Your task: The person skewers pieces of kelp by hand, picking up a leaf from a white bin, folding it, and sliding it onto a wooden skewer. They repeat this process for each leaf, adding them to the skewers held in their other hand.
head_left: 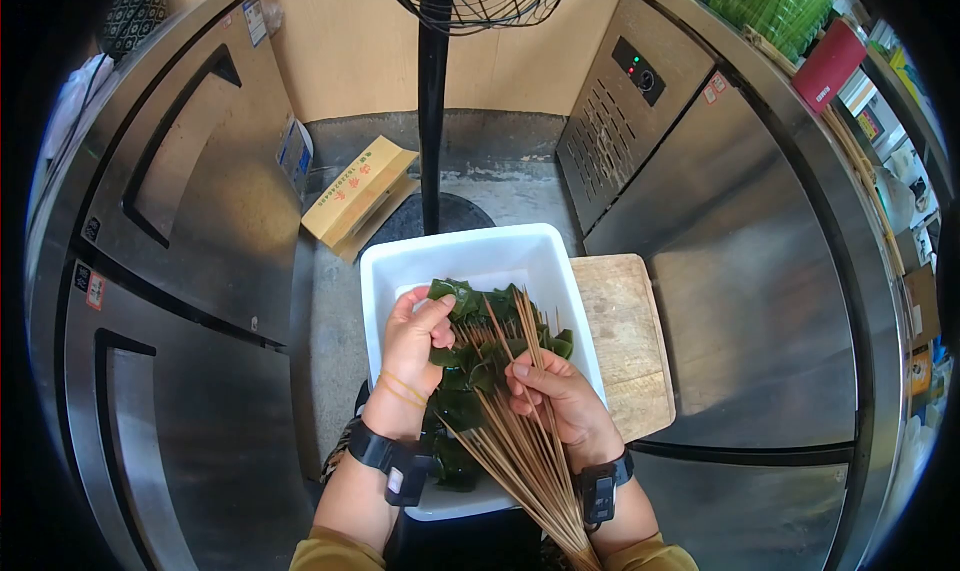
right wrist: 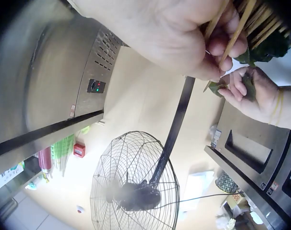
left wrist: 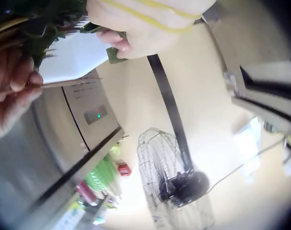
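Observation:
In the head view a white plastic tub (head_left: 548, 246) holds dark green, glossy pieces that look like kelp (head_left: 458, 409), several with skewers through them. My left hand (head_left: 408, 356) pinches a folded kelp piece (head_left: 441, 289) between thumb and fingers, over the tub's left part. My right hand (head_left: 562, 399) grips thin bamboo skewers (head_left: 525, 321), their tips pointing up and away. A large bundle of skewers (head_left: 510, 461) fans out below that hand, over the tub's near edge. The right wrist view shows a skewer (right wrist: 240, 32) pinched by the fingertips, close to the left hand (right wrist: 263, 98).
A wooden board (head_left: 625, 341) lies right of the tub. Behind stand a black fan pole (head_left: 432, 131) and a cardboard box (head_left: 360, 193). Steel cabinets flank both sides, the left one (head_left: 190, 161) with handles, the right one (head_left: 750, 271) with a control panel (head_left: 638, 71).

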Tool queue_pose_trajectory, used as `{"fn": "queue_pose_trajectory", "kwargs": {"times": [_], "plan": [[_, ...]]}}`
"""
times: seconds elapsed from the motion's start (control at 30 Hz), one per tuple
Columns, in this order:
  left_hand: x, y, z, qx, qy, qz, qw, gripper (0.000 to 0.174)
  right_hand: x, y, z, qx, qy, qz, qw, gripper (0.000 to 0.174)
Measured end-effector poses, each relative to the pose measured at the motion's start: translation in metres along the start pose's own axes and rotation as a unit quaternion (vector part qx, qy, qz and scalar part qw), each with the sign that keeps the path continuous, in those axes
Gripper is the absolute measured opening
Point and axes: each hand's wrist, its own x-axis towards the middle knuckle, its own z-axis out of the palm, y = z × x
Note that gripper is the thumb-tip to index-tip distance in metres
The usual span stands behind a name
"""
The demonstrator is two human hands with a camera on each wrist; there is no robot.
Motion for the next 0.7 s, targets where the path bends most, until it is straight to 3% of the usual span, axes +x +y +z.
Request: {"fn": "queue_pose_trajectory", "kwargs": {"times": [0.13,0.23,0.53,0.7], "plan": [[0.004,0.003,-0.009,-0.153,-0.013,-0.134,0.979,0.012,0.0,0.0,-0.002,0.002,-0.008,0.0,1.0,0.004],[0.001,0.004,-0.003,-0.174,-0.035,-0.149,0.973,0.011,0.0,0.0,-0.001,0.0,0.004,-0.001,1.0,0.005],[-0.005,0.006,0.005,-0.181,-0.071,-0.154,0.969,0.01,-0.001,-0.001,0.0,-0.019,-0.005,0.001,1.0,0.004],[-0.006,0.005,0.01,-0.02,-0.078,-0.059,0.995,0.014,-0.002,0.0,0.002,-0.019,0.005,0.001,1.0,0.004]]}}
